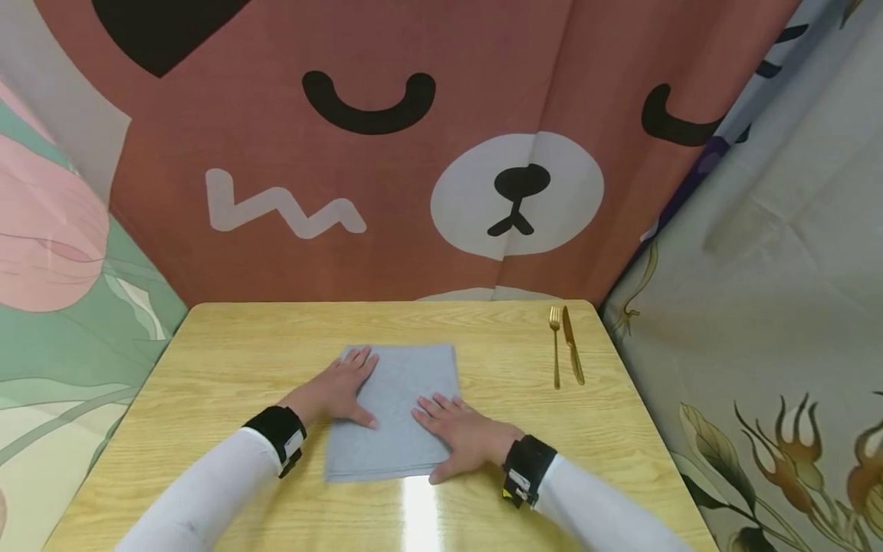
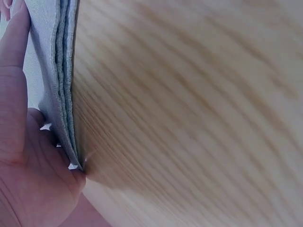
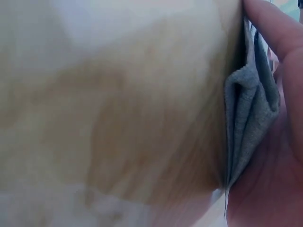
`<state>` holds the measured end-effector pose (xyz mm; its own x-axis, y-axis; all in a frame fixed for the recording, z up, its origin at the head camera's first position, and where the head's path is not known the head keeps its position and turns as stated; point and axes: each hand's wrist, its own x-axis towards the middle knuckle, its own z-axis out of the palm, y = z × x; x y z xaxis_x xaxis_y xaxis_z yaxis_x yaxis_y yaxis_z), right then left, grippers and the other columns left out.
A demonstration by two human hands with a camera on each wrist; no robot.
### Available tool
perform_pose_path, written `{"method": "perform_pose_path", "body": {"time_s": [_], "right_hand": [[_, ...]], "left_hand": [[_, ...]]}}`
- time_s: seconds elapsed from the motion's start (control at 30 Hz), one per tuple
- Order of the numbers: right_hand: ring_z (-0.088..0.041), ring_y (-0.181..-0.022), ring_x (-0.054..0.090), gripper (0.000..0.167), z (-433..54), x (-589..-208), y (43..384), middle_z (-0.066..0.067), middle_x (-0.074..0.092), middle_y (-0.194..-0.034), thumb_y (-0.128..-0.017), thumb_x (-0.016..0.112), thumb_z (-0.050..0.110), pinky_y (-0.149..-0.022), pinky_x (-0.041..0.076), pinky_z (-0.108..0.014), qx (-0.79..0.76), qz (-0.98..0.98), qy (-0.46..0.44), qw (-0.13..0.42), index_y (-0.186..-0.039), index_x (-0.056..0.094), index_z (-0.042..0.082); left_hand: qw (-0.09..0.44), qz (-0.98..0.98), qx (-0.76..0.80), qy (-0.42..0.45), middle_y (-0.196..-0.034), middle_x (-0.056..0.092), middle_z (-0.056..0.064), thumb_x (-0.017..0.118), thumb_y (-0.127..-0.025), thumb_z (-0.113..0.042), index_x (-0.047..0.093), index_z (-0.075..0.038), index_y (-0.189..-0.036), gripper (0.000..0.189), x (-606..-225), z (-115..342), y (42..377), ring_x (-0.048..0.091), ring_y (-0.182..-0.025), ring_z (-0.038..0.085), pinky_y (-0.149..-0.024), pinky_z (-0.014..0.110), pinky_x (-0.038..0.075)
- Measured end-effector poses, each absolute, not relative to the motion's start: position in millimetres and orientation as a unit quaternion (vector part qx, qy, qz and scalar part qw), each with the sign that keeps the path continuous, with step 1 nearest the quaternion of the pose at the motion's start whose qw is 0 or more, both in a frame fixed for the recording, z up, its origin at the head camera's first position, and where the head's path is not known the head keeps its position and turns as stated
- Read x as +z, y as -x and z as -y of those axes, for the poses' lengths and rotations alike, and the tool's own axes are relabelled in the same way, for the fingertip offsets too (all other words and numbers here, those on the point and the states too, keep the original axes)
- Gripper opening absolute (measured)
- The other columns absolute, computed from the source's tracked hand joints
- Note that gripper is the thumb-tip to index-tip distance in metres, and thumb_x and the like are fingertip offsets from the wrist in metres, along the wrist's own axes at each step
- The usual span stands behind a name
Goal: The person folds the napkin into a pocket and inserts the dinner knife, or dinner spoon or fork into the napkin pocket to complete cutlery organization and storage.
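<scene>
A light grey cloth (image 1: pixel 403 406), folded into a layered rectangle, lies flat on the wooden table. My left hand (image 1: pixel 345 387) rests on its left side with the fingers spread. My right hand (image 1: pixel 462 433) lies across the lower right edge, fingers spread and the thumb by the bottom corner. In the left wrist view the stacked edges of the cloth (image 2: pixel 64 71) show beside the left hand (image 2: pixel 28 156). From the right wrist, the folded corner of the cloth (image 3: pixel 251 109) bulges against the palm of the right hand (image 3: pixel 279 156).
A gold fork (image 1: pixel 555 345) and a gold knife (image 1: pixel 572 349) lie side by side near the far right corner of the table (image 1: pixel 241 353). A brown printed curtain (image 1: pixel 386 169) hangs along the back edge, with patterned fabric (image 1: pixel 745 307) at the right.
</scene>
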<state>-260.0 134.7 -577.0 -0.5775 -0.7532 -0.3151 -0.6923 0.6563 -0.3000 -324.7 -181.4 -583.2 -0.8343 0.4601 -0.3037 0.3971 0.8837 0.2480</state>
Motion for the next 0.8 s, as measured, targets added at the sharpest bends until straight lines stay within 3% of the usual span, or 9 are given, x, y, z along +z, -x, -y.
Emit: {"method": "perform_pose_path", "body": {"time_s": [0.33, 0.8], "right_hand": [[-0.029, -0.163, 0.004, 0.115, -150.4, -581.3, 281.9, 0.004, 0.003, -0.175, -0.078, 0.073, 0.074, -0.13, 0.01, -0.054, -0.114, -0.885, 0.394, 0.221, -0.166, 0.014, 0.03], [-0.029, -0.163, 0.005, 0.115, -155.6, -572.5, 289.9, 0.004, 0.008, -0.175, -0.074, 0.082, 0.067, -0.13, 0.009, -0.054, -0.147, -0.887, 0.369, 0.234, -0.165, 0.021, 0.029]], "left_hand": [[0.195, -0.952, 0.097, -0.217, -0.175, 0.006, 0.013, 0.073, -0.066, -0.085, 0.014, -0.012, -0.166, 0.137, -568.7, 162.7, 339.0, 0.006, -0.162, 0.038, -0.128, 0.06, 0.015], [0.192, -0.952, 0.098, -0.217, -0.175, 0.007, 0.008, 0.071, -0.063, -0.089, 0.015, -0.018, -0.166, 0.138, -573.4, 156.4, 353.8, 0.006, -0.163, 0.033, -0.129, 0.056, 0.017]]}}
